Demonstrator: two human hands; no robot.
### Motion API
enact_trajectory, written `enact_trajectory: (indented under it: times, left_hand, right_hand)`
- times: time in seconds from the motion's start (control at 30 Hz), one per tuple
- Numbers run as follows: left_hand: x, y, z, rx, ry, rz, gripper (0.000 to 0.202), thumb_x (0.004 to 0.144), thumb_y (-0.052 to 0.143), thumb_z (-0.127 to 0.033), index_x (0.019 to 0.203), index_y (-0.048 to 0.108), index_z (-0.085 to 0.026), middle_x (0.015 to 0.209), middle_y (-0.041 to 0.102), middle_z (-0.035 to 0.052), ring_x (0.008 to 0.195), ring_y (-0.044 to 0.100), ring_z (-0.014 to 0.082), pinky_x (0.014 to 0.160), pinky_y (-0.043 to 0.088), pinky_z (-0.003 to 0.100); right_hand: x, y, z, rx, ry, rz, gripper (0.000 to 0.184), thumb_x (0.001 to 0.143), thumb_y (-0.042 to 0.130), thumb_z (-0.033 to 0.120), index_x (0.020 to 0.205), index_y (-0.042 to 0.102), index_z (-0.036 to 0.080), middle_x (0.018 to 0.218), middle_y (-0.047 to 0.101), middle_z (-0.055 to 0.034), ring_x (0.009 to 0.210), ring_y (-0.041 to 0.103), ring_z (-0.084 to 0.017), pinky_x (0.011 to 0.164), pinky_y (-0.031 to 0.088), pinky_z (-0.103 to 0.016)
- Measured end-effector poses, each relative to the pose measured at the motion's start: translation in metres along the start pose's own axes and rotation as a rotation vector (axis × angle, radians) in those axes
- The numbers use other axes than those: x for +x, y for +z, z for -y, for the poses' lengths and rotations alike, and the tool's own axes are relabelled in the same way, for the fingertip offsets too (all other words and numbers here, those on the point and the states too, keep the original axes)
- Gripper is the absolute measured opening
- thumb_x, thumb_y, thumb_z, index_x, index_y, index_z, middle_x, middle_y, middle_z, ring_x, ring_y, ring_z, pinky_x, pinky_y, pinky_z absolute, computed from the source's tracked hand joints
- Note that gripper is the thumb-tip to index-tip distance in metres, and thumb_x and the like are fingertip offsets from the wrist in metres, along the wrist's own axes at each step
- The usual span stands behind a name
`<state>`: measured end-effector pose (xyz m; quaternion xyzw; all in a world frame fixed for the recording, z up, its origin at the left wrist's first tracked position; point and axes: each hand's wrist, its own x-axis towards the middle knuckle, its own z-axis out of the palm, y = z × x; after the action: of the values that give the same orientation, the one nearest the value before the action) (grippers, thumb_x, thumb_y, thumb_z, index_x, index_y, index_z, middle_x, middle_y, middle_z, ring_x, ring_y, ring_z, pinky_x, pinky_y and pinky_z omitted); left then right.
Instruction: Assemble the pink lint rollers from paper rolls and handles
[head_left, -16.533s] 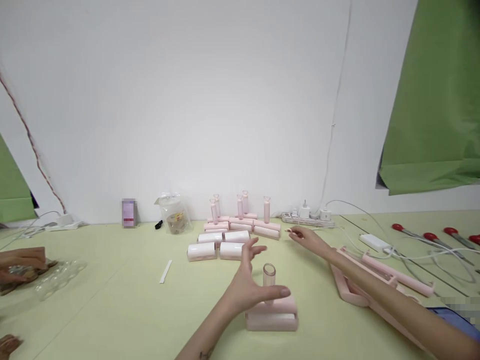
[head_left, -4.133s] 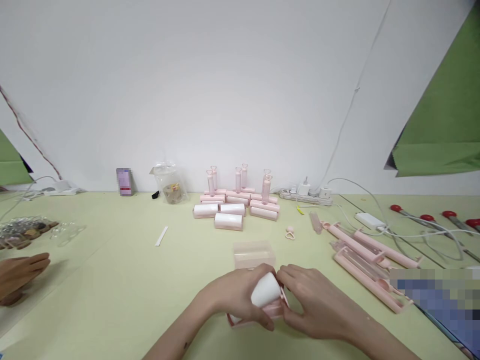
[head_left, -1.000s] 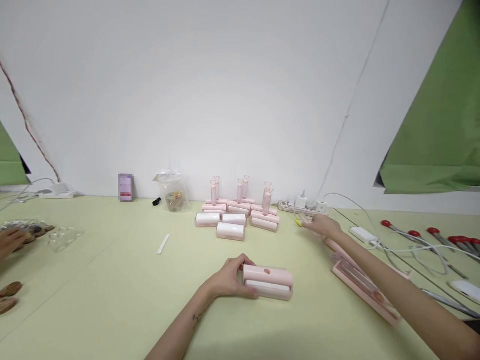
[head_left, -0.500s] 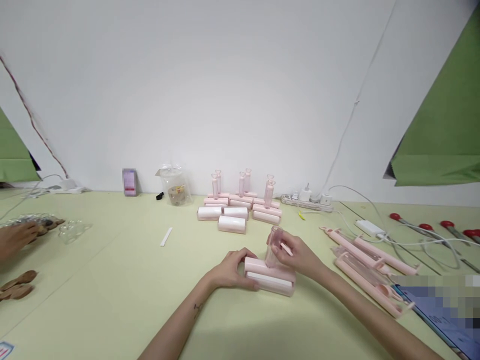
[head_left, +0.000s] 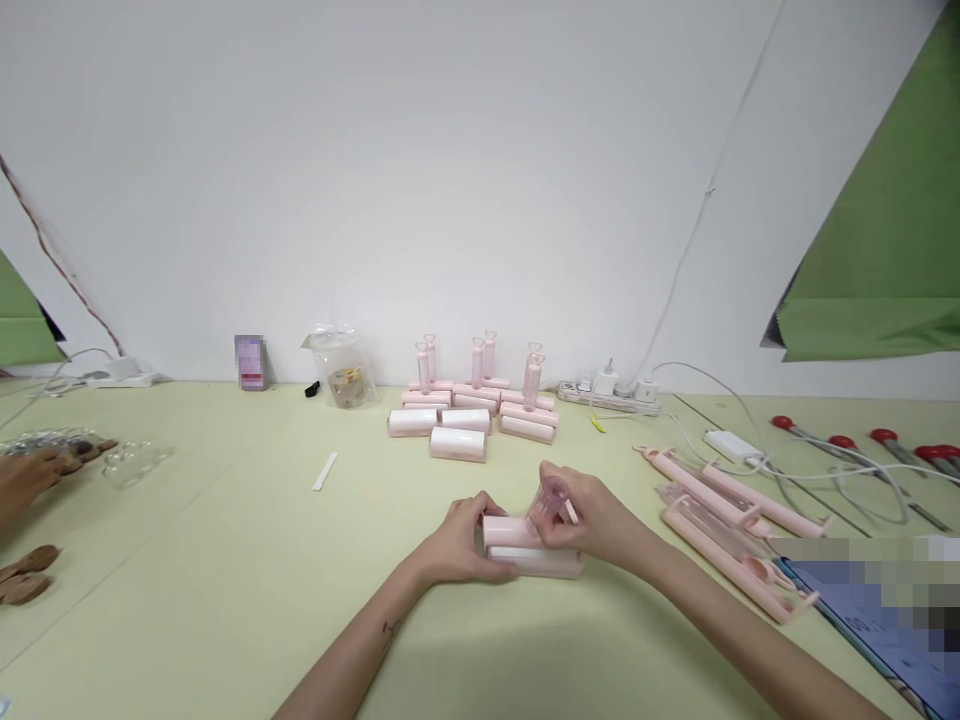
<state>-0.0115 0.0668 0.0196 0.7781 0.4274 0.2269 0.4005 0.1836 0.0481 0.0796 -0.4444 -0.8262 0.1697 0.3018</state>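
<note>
A pink lint-roller head (head_left: 525, 548) with a white roll inside lies on the pale green table (head_left: 225, 580) in front of me. My left hand (head_left: 459, 540) grips its left end. My right hand (head_left: 592, 518) is closed around a short clear pink handle tube (head_left: 550, 500), held tilted right over the top of the roller head. Behind, a group of finished pink rollers (head_left: 472, 415) stands in rows, several with upright handles.
Long pink handle parts (head_left: 720, 520) lie to my right, beside white cables, a charger (head_left: 733, 445) and red-tipped tools (head_left: 862, 445). A power strip (head_left: 611, 395), a plastic bag (head_left: 341, 365) and a white strip (head_left: 325, 470) are farther off. Another person's hand (head_left: 26, 475) works at far left.
My right hand reached to the far right, picked up the clear pink handle tube, and brought it back over the roller head. My left hand has stayed on the roller's left end.
</note>
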Motion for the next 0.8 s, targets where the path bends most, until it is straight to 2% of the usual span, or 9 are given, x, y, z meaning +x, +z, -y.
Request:
enact_trajectory:
  times: [0.1,0.23,0.3,0.43,0.53,0.7,0.8]
  left_hand:
    - [-0.007,0.011,-0.006,0.015,-0.039,-0.063,0.050,0.052,0.068,-0.041,0.093,0.046,-0.020,0.096,0.048,0.0027,0.098,0.041,0.0228,0.075,0.038,0.028]
    - [-0.013,0.031,-0.012,0.125,-0.125,-0.252,0.053,0.049,0.067,-0.050,0.085,0.043,-0.019,0.089,0.050,0.0032,0.089,0.043,0.0241,0.067,0.036,0.029]
    - [-0.014,0.039,-0.014,0.166,-0.157,-0.301,0.056,0.046,0.068,-0.053,0.083,0.041,-0.020,0.086,0.050,0.0030,0.084,0.044,0.0238,0.063,0.035,0.029]
    - [-0.015,0.046,-0.020,0.221,-0.183,-0.319,0.059,0.043,0.068,-0.056,0.080,0.039,-0.020,0.084,0.051,0.0030,0.082,0.044,0.0243,0.062,0.034,0.031]
    - [-0.019,0.048,-0.024,0.230,-0.206,-0.330,0.065,0.038,0.068,-0.061,0.079,0.039,-0.020,0.084,0.052,0.0032,0.080,0.046,0.0246,0.063,0.035,0.032]
    - [-0.022,0.056,-0.023,0.194,-0.164,-0.329,0.076,0.051,0.062,-0.058,0.109,0.034,-0.018,0.096,0.053,0.0076,0.080,0.052,0.0248,0.068,0.037,0.034]
    - [-0.020,0.062,-0.021,0.264,-0.127,-0.297,0.088,0.045,0.065,-0.061,0.114,0.033,-0.016,0.093,0.056,0.0100,0.083,0.053,0.0302,0.074,0.036,0.040]
  right_hand:
    - [0.000,0.002,0.004,0.011,0.035,0.013,0.019,0.064,0.045,0.017,0.062,0.027,0.024,0.056,0.048,0.0064,0.050,0.044,-0.010,0.048,0.033,-0.020]
    - [0.003,0.004,0.006,-0.007,0.080,-0.046,0.019,0.067,0.046,0.022,0.062,0.028,0.024,0.052,0.044,0.0074,0.047,0.043,-0.010,0.046,0.031,-0.020]
    - [0.005,0.004,0.005,0.021,0.149,-0.057,0.019,0.068,0.046,0.025,0.062,0.029,0.023,0.051,0.046,0.0074,0.043,0.042,-0.010,0.043,0.031,-0.020]
    - [0.008,0.004,0.007,0.104,0.312,-0.047,0.015,0.070,0.046,0.030,0.063,0.034,0.023,0.047,0.049,0.0074,0.033,0.041,-0.009,0.036,0.029,-0.020]
    - [0.007,0.004,0.009,0.085,0.312,-0.079,0.012,0.068,0.047,0.027,0.064,0.036,0.023,0.044,0.050,0.0078,0.032,0.043,-0.009,0.037,0.031,-0.020]
    - [0.000,0.010,0.010,0.098,0.305,-0.099,0.018,0.072,0.045,0.031,0.062,0.032,0.024,0.040,0.050,0.0080,0.035,0.044,-0.011,0.039,0.034,-0.021]
    - [-0.004,0.017,0.009,0.081,0.310,-0.122,0.021,0.073,0.046,0.034,0.061,0.032,0.024,0.040,0.047,0.0083,0.034,0.042,-0.010,0.038,0.031,-0.021]
